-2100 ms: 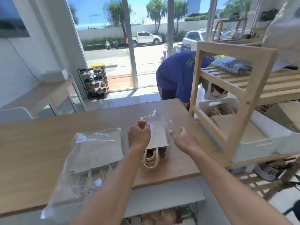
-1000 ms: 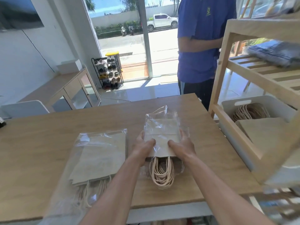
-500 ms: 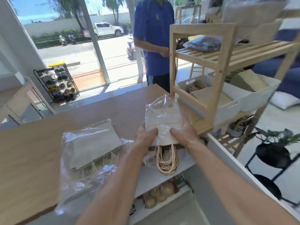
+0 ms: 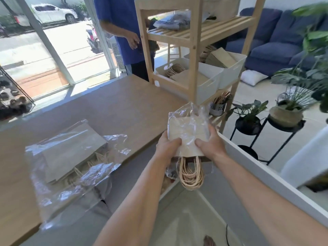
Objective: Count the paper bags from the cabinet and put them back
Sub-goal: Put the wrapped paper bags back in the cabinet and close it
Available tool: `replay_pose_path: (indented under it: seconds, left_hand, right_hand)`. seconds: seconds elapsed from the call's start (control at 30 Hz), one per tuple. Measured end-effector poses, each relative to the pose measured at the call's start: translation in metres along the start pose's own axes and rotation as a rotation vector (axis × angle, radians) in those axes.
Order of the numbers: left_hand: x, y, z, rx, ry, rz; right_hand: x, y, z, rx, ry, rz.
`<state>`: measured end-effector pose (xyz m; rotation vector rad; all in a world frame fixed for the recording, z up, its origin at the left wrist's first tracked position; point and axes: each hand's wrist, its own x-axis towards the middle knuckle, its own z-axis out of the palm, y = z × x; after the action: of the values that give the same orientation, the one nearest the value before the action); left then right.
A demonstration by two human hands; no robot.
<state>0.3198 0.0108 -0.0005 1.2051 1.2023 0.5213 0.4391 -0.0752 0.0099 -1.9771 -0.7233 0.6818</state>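
A small pack of brown paper bags in clear plastic is held in the air past the table's right corner, its rope handles hanging down. My left hand grips its left edge and my right hand its right edge. A larger pack of paper bags in loose plastic lies on the wooden table, overhanging the near edge.
A wooden shelf rack stands right of the table with white bins holding more paper bags. A person in a blue shirt stands behind the table. Potted plants on black stands and a blue sofa are to the right.
Both hands closed on the small pack and lifted it off the table, carrying it right, past the table's corner. The view has swung right. The larger pack stays put.
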Motion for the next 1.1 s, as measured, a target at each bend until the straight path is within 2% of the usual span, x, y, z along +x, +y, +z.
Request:
replay_pose_path:
  seconds: [0.13, 0.33, 0.47, 0.73, 0.97, 1.1]
  left_hand:
    - [0.008, -0.03, 0.012, 0.067, -0.011, -0.018]
    - [0.022, -0.072, 0.014, 0.064, 0.027, -0.087]
    - [0.044, -0.092, 0.015, 0.058, 0.096, -0.133]
    - [0.12, -0.127, 0.022, -0.024, 0.295, -0.207]
    - [0.192, -0.163, 0.022, -0.026, 0.389, -0.273]
    - [0.218, -0.191, 0.013, 0.021, 0.277, -0.284]
  right_hand:
    - [0.0, 0.031, 0.001, -0.026, 0.024, 0.083]
    - [0.01, 0.069, 0.021, -0.102, -0.05, 0.128]
    - [0.032, 0.087, 0.036, -0.147, -0.205, 0.113]
    - [0.119, 0.111, 0.073, -0.341, -0.623, -0.012]
    - [0.198, 0.152, 0.135, -0.498, -0.709, -0.13]
    - [0.233, 0.174, 0.17, -0.51, -0.77, -0.167]
